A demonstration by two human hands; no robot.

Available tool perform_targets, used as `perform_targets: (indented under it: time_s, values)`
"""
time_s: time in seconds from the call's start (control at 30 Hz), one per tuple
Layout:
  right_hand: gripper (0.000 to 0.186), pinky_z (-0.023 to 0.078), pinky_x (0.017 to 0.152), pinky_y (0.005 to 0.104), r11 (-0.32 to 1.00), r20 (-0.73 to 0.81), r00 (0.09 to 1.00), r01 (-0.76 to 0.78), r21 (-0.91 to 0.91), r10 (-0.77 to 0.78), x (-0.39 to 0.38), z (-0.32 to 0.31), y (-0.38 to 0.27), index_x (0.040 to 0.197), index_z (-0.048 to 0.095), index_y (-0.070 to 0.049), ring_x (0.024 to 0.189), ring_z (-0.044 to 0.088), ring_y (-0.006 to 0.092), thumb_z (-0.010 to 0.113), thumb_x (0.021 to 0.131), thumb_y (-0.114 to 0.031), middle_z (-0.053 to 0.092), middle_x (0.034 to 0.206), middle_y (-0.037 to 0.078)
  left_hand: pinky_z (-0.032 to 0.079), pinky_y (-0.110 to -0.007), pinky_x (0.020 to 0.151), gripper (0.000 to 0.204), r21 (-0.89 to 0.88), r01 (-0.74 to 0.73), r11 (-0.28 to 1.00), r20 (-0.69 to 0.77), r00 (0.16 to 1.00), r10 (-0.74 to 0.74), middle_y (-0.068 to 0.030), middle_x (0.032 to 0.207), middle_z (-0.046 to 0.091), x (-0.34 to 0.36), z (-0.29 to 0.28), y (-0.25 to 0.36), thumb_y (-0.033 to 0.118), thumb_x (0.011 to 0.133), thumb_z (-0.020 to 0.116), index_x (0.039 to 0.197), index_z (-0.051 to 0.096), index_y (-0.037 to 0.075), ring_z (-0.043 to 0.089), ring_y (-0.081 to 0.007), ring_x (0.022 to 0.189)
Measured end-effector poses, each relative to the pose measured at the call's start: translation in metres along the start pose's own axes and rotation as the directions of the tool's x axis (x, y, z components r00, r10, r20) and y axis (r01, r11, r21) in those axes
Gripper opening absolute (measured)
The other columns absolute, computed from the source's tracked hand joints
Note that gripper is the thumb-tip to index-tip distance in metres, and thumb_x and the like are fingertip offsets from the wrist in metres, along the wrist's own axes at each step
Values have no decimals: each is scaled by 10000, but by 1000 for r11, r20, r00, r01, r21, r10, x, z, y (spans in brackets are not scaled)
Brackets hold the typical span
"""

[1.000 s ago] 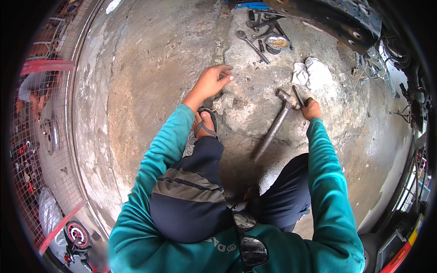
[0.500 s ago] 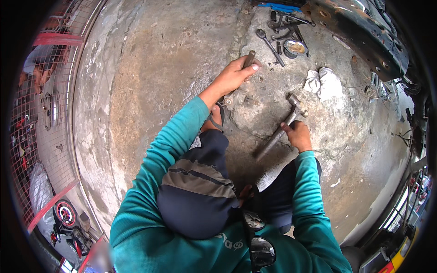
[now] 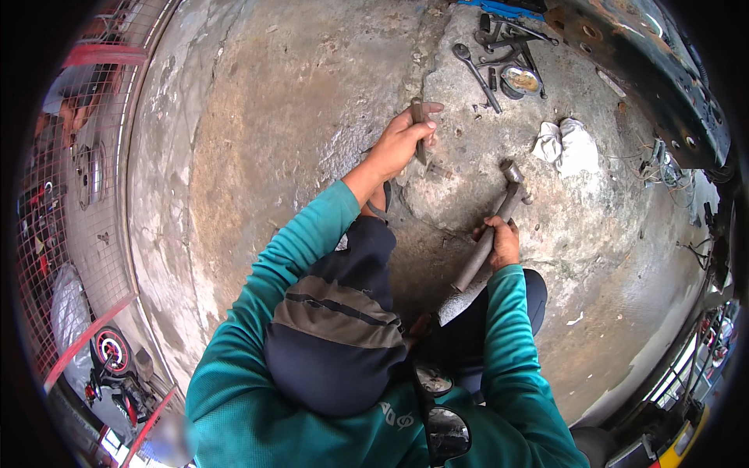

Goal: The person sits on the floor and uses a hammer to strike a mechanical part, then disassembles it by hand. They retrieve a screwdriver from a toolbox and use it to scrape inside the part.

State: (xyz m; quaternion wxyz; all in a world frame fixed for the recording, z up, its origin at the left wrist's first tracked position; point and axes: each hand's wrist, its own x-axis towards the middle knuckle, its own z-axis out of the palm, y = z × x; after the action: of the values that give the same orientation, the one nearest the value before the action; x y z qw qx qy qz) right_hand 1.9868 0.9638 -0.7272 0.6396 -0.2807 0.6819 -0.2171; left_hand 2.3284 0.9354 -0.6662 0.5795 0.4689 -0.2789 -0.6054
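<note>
My left hand [image 3: 398, 147] is closed around a steel chisel [image 3: 421, 144], thumb pressed along it and one finger stretched past it. The chisel's tapered end points down toward the concrete floor; I cannot tell whether it touches. In my right hand [image 3: 503, 240] is a ball-peen hammer [image 3: 511, 201], gripped at mid-handle with its head pointing away from me. A small rusty metal piece [image 3: 441, 171] lies on the floor between the two hands. My sandalled foot [image 3: 378, 201] is just below my left wrist, partly hidden by it.
At the far right lie a ratchet wrench [image 3: 476, 76], several other tools [image 3: 519, 47] and a round tin [image 3: 519, 80]. White cloths [image 3: 568, 148] sit nearer. A black metal beam [image 3: 640, 78] overhangs the upper right. A red-framed mesh fence [image 3: 94, 210] runs along the left.
The chisel in my left hand has tipped to nearly upright, and its tapered end now shows. My right hand has turned with the hammer, whose head has swung round slightly. The view has shifted a little.
</note>
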Motion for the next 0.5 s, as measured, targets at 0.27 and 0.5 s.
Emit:
perform_targets:
  time_s: [0.27,0.5]
  values:
    - [301,485,432,274,990,214,975,-23,-138,52,-116,-12,-110,1162,617,6,515,593,146,742,933,-145,629,740,57,550,-394,907,250,761,-57,647,132,989,-67,-130,1036,741,-41,-32,10,256,1027,682,1130,740,35,717,-260,1002]
    - [361,506,559,238,889,402,889,351,-296,-218,-189,-35,-141,1200,599,15,609,602,98,801,906,-35,645,801,40,550,-385,889,215,648,-140,749,145,988,59,-113,1010,754,-37,-23,50,223,1026,682,1092,740,27,719,-248,971]
